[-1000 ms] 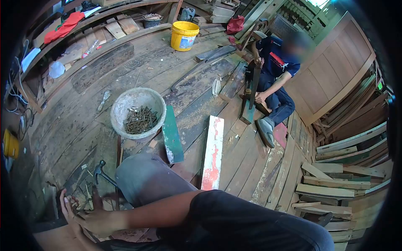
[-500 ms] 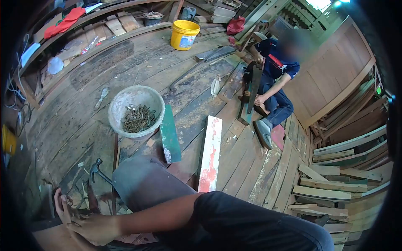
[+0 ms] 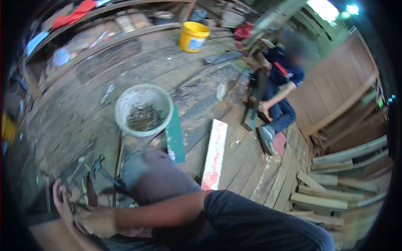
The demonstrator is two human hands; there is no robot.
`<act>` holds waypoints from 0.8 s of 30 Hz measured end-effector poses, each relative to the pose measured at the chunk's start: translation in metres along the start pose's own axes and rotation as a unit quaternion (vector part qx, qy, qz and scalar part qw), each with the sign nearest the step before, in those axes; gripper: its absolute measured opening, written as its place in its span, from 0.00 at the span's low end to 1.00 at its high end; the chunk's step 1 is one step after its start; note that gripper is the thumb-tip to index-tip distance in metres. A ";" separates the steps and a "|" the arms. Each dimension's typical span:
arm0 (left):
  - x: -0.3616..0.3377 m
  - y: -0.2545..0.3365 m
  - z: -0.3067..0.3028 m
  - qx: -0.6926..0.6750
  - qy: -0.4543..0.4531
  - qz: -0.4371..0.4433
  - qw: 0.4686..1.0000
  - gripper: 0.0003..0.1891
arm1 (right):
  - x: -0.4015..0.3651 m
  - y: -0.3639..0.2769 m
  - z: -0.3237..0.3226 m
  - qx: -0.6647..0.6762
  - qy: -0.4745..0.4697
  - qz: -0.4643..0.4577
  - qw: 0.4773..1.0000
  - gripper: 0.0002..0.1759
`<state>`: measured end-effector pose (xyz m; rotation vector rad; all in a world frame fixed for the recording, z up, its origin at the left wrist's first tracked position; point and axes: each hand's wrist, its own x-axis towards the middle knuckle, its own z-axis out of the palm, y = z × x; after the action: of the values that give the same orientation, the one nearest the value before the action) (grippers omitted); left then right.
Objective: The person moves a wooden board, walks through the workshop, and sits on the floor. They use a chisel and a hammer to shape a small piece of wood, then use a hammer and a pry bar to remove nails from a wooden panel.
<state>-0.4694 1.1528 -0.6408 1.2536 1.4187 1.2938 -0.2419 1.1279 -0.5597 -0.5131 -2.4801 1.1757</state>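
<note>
My left hand [image 3: 62,203] is raised at the lower left, its fingers extended and slightly apart, with nothing visible in them. My right hand [image 3: 97,221] reaches across from the right and rests against the left hand near its palm and wrist; its fingers are mostly hidden and blurred. Just beyond the hands, a claw hammer [image 3: 99,165] lies with its head up and its handle running under my knee. Farther out stands a whitish basin [image 3: 125,104] with a heap of nails [image 3: 145,118] inside. Beside it lie a green board [image 3: 175,140] and a white board with red patches [image 3: 215,154].
Another person [image 3: 278,83] sits at the upper right, hands on a dark wooden piece [image 3: 256,96]. A yellow bucket [image 3: 194,37] stands at the back. A scraper-like tool [image 3: 107,93] lies left of the basin. Stacked timber [image 3: 322,201] lines the right; a low shelf [image 3: 121,38] runs along the back left.
The whole view has shifted slightly, so the basin, boards and bucket appear farther right. My hands stay together at the lower left with little visible movement.
</note>
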 end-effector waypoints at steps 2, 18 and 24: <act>-0.004 0.020 0.010 0.032 0.012 -0.010 0.999 0.18 | 0.001 0.009 0.007 -0.042 -0.008 -0.033 0.999 0.39; -0.059 0.038 0.019 0.152 0.104 -0.081 0.980 0.13 | 0.003 0.117 -0.013 -0.093 -0.325 0.125 0.933 0.23; -0.083 0.032 0.014 0.107 0.129 -0.100 0.981 0.14 | 0.036 0.176 0.016 -0.083 -0.294 0.018 0.952 0.23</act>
<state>-0.4377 1.0722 -0.6147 1.0735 1.8594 1.2220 -0.2502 1.2380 -0.7022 -0.2729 -3.1049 1.2836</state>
